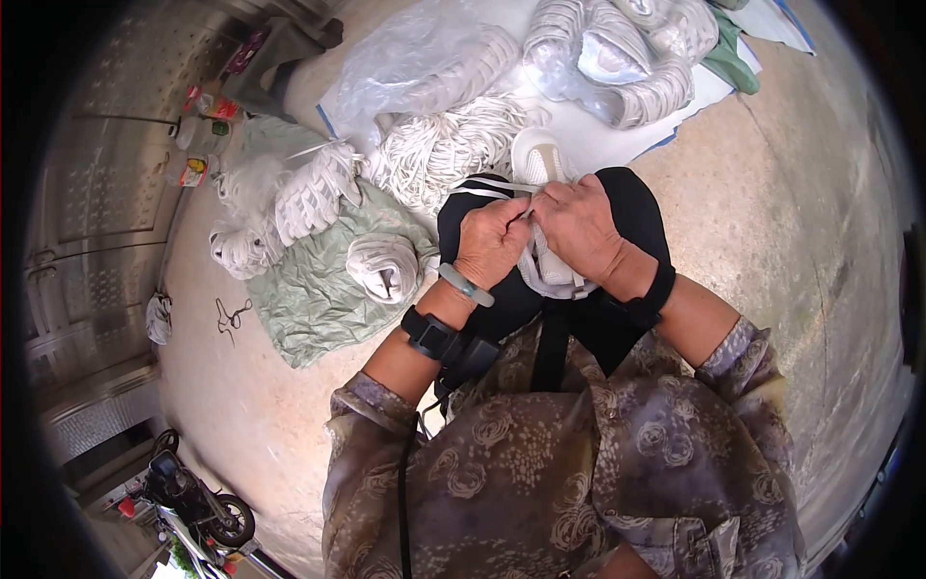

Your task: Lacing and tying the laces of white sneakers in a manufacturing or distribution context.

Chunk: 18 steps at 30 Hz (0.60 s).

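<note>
In the upper middle of the frame, heaps of white woven straps are lying on the concrete floor, some under clear plastic bags, on a white sheet. To the left a pale green cloth is carrying more bundles.

At centre, on the person's black-covered lap, a white strap piece is being worked. It looks light, soft and limp, likely to flop, so it is best pinched near the end being handled.

The left hand is closing its grip on a thin strap end; the right hand is pinching the same piece beside it.

At upper left, small bottles with red and yellow labels are standing by a metal door. Scissors are lying at left.
</note>
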Motion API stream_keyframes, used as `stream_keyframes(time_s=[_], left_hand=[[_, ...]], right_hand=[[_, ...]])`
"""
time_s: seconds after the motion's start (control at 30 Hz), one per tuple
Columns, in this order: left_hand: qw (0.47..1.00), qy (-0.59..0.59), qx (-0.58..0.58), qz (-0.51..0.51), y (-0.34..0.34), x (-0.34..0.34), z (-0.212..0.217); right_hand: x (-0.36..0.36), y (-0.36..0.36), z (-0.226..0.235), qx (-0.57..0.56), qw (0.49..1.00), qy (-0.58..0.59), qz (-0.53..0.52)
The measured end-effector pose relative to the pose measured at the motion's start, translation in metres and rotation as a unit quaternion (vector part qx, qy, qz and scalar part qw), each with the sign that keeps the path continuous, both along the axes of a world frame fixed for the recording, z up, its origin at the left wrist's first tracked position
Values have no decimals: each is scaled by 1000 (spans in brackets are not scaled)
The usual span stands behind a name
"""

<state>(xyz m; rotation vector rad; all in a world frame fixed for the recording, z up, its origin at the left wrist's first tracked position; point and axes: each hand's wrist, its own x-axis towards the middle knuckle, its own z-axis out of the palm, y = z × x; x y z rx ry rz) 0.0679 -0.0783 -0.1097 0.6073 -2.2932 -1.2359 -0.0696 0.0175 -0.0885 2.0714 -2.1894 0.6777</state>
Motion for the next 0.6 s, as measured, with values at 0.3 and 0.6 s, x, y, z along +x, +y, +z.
stream_keyframes(time_s=[0.3,0.6], left_hand=[[990,-33,-136,24,15,-2,9],[987,-32,-149,44,25,-4,7]], right_hand=[[-45,97,5,20,999,-1,35],[-186,363,-108,372,817,-47,-439]])
